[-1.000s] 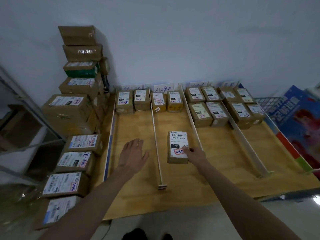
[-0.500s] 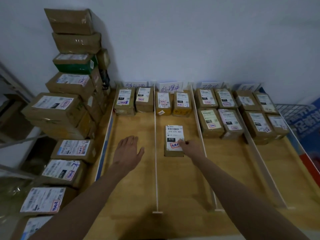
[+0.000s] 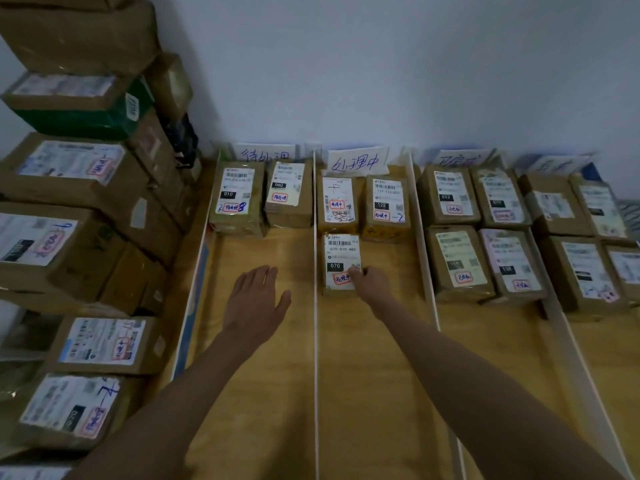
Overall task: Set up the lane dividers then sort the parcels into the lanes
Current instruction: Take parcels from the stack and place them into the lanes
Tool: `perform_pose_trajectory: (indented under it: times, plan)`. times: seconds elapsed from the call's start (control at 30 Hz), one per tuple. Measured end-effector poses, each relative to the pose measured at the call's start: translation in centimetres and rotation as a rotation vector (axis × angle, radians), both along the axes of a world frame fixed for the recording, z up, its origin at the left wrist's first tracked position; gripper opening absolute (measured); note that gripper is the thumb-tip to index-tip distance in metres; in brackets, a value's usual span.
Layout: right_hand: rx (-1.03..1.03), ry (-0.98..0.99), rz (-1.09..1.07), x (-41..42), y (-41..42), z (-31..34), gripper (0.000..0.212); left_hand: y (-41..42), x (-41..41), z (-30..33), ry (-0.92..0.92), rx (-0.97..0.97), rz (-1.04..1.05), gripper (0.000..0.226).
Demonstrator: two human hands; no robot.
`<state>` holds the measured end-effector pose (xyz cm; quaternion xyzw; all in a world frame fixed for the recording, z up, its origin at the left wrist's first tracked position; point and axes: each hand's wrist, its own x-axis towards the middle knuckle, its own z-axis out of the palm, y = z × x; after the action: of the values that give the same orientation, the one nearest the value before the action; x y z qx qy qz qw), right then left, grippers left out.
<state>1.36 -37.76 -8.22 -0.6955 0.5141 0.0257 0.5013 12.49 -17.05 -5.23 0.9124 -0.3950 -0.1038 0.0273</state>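
Cardboard throughout: brown parcels with white shipping labels, set on a pale wooden counter (image 3: 263, 393) split into lanes by thin white dividers (image 3: 315, 341). Right hand (image 3: 369, 279) on the near right corner of the parcel marked 070 (image 3: 341, 263), fingers curled against its label edge; whether gripping or only pushing, cannot tell. That parcel flat in the second lane from the left, tight beside the divider on its left, just in front of two other parcels (image 3: 363, 202) at the back of the same lane. Left hand (image 3: 256, 297) spread wide and flat over the bare wood of the first lane, fingers straight, holding nothing, well apart from the right hand with the divider between them. Two parcels (image 3: 261, 197) side by side at the far end of the first lane. Handwritten paper signs (image 3: 356, 162) propped against the white wall (image 3: 381, 64) behind each lane. Third lane and beyond filled with two rows of parcels (image 3: 485, 233). Left of the counter, a tall stack of larger boxes (image 3: 69, 188), one wrapped in green (image 3: 86, 116), more labelled ones lower down.
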Motion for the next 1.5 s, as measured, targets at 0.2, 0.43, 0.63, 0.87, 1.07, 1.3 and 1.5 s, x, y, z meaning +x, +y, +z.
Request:
perform_pose_trajectory:
  times: [0.2, 0.43, 0.63, 0.87, 1.07, 1.3, 1.5]
  plan:
    - [-0.017, -0.007, -0.009, 2.5, -1.7, -1.4, 0.033, -0.8, 1.3, -1.7, 0.027, 0.010, 0.003, 0.058]
    - [-0.071, 0.027, -0.035, 2.3, -1.7, -0.6, 0.043, 0.3, 1.0, -1.7, 0.027, 0.050, 0.006, 0.059]
    - [-0.281, 0.039, 0.060, -0.2, -1.1, 3.9, 0.041, 1.9, 0.9, 1.5, 0.002, 0.033, 0.029, 0.059]
    - [-0.630, 0.022, 0.266, -3.8, 1.8, 11.7, 0.032, 4.1, -1.2, 7.0, -0.068, -0.027, 0.039, 0.058]
    - [-0.843, 0.052, 0.384, -8.5, 7.3, 14.6, 0.036, 8.5, -5.0, 9.2, -0.113, -0.028, 0.017, 0.059]
    - [-0.929, 0.034, 0.422, -13.3, 13.7, 14.5, 0.045, 15.0, -9.2, 9.4, -0.152, -0.033, 0.051, 0.057]
    - [-0.955, 0.039, 0.470, -15.8, 19.2, 13.9, 0.046, 20.5, -12.2, 9.3, -0.140, -0.044, 0.079, 0.056]
